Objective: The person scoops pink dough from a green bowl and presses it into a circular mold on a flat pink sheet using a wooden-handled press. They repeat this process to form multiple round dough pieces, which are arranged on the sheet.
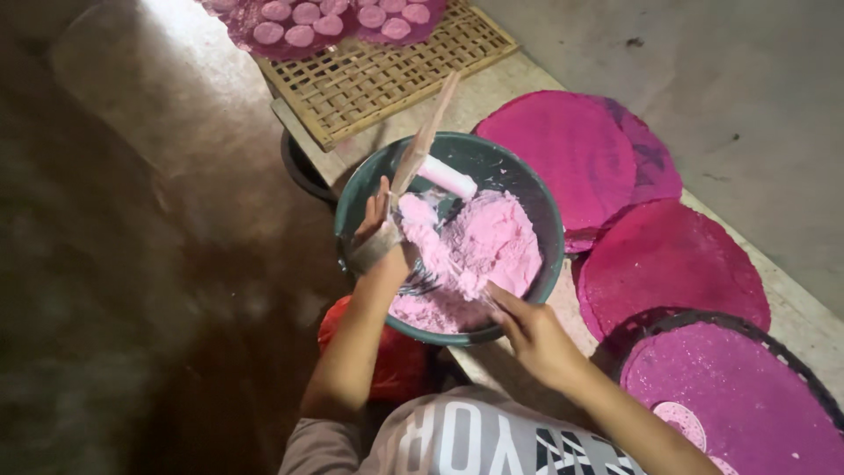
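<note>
Pink dough [479,246] in basin [352,207]: we judge it soft, sticky, scoopable. Left hand [378,230] grips wooden paddle [424,136]; right hand [527,330], fingers extended, touches dough.

View count: we have one camera, worn on the head.
Direction: we look steeply down over our own chest and forearms.
Centre: the green basin [356,189] of pink dough sits mid-frame.
Closeness: we are near, at arm's reach.
Upper edge: a woven tray [387,75] lies farther off.
Right side: round pink mats [673,264] run to the frame's corner.
Left side: dim floor.
</note>
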